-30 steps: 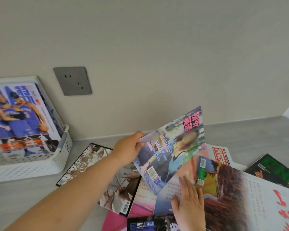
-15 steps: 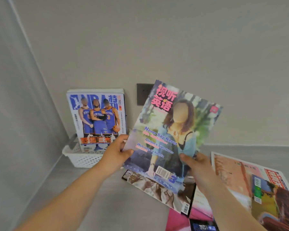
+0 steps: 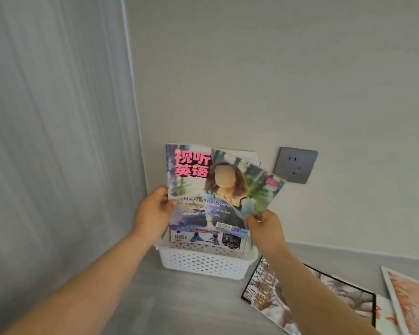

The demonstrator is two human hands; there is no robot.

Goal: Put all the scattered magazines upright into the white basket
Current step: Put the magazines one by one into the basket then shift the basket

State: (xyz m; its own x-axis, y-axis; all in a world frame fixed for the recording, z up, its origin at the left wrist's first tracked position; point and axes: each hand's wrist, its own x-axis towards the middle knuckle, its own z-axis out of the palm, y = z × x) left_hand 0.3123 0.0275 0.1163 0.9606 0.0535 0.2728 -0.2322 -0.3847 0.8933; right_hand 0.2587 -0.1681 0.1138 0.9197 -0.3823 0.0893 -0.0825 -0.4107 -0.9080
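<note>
I hold a magazine with pink Chinese title lettering upright above the white basket. My left hand grips its left edge and my right hand pinches its lower right corner, which curls forward. The white perforated basket stands in the corner against the wall. Behind the held magazine, a basketball magazine stands in the basket; only its bottom strip and top edge show.
A black-bordered magazine lies flat on the grey surface right of the basket, with a pink-toned one at the far right edge. A grey wall socket is above right of the basket. A grey panel forms the left wall.
Both hands carried the pink-titled magazine left from the pile to just above the basket, where it now hides the basketball magazine. The view turned left toward the corner.
</note>
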